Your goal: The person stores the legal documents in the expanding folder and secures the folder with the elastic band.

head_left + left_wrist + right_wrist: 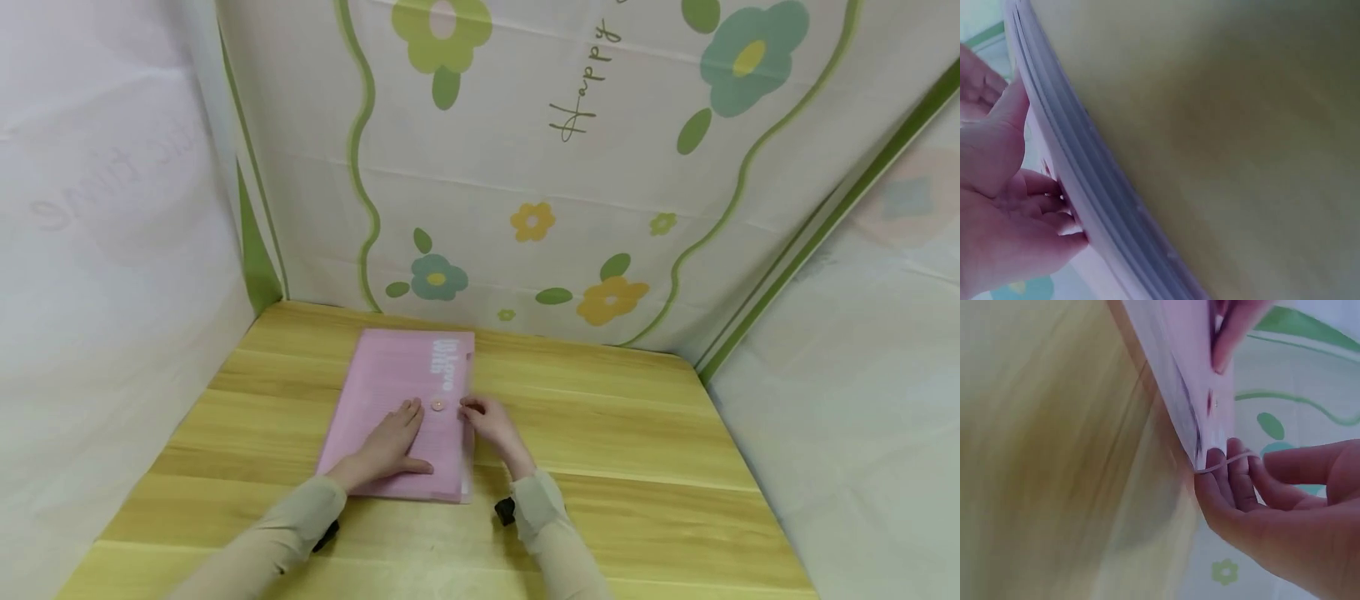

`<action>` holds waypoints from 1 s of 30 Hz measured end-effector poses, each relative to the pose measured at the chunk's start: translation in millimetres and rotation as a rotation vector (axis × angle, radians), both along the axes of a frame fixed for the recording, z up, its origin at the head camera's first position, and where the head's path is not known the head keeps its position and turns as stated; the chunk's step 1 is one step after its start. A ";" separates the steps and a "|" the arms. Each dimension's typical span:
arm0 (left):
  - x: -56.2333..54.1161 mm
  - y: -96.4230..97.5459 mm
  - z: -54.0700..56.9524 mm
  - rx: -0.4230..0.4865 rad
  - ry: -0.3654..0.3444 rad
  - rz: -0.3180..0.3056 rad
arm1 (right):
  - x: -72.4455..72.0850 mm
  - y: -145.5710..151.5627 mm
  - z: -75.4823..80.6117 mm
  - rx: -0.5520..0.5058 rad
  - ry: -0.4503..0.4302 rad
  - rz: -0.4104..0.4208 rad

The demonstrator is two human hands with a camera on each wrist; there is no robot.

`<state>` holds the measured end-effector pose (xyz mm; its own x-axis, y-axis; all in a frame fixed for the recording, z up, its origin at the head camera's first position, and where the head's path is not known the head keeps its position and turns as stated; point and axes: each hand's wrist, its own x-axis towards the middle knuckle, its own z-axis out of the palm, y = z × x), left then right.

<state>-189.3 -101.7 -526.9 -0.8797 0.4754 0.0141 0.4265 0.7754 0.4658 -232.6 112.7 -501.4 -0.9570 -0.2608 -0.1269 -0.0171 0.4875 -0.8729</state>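
Note:
A pink translucent document folder (378, 367) with white lettering lies on the wooden table. My left hand (386, 446) rests on its cover with the fingers fairly straight and the thumb spread. Beside those fingertips sits a small round button (438, 404). At the folder's right edge is my right hand (491, 421), level with the button. In the right wrist view, its thumb and finger pinch a thin pale cord (1225, 464) that runs from the folder's edge. Several layered sheets or pockets (1079, 156) show along the folder's side in the left wrist view.
The wooden table (600, 417) extends on both sides of the folder. White fabric walls enclose it, the back one (465, 167) printed with flowers and green wavy lines. A black wrist device (505, 511) is on the right sleeve.

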 end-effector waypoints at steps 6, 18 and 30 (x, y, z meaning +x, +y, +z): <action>5.0 14.7 2.5 0.008 -0.023 0.038 | -2.8 -0.1 1.4 0.260 0.241 0.061; 5.2 17.3 -1.5 0.023 -0.034 0.048 | -20.6 -4.2 -4.2 0.415 0.349 0.137; -7.7 2.8 12.6 -0.025 -0.068 -0.068 | -21.1 -9.4 -6.8 0.487 0.349 0.132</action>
